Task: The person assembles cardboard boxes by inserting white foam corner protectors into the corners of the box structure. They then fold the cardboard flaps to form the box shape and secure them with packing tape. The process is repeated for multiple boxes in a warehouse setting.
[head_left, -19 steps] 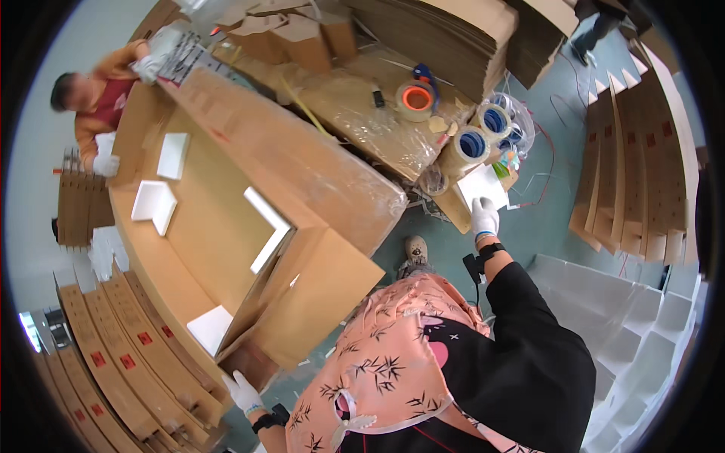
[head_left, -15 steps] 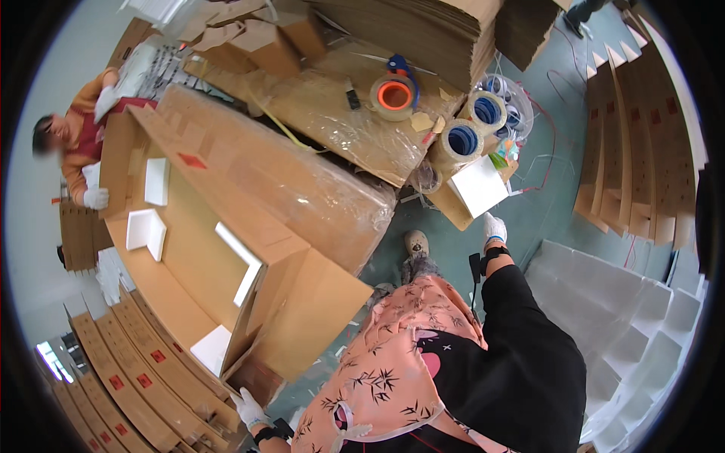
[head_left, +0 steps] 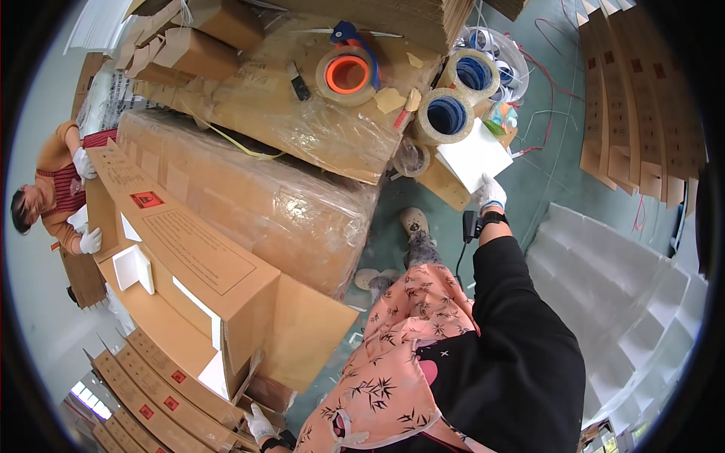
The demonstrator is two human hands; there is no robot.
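My left hand (head_left: 260, 423), in a white glove, grips the lower corner of a large open cardboard box (head_left: 196, 257) that stands tilted in front of me, with white foam pieces (head_left: 134, 268) inside. My right hand (head_left: 491, 192), also gloved and with a black band on the wrist, reaches forward. Its fingers close on the near edge of a white sheet (head_left: 472, 155) lying on a small cardboard box. Rolls of tape (head_left: 447, 115) sit just beyond that sheet.
A plastic-wrapped carton (head_left: 279, 204) lies behind the open box. An orange-cored tape roll (head_left: 347, 74) rests on a wrapped pallet. Another person (head_left: 57, 200) in white gloves holds the box's far end. Flat cartons (head_left: 151, 392) line the lower left and white foam trays (head_left: 627, 272) the right.
The large box has swung nearer and more upright against me. My left hand stays at its lower corner, and my right hand stays at the white sheet.
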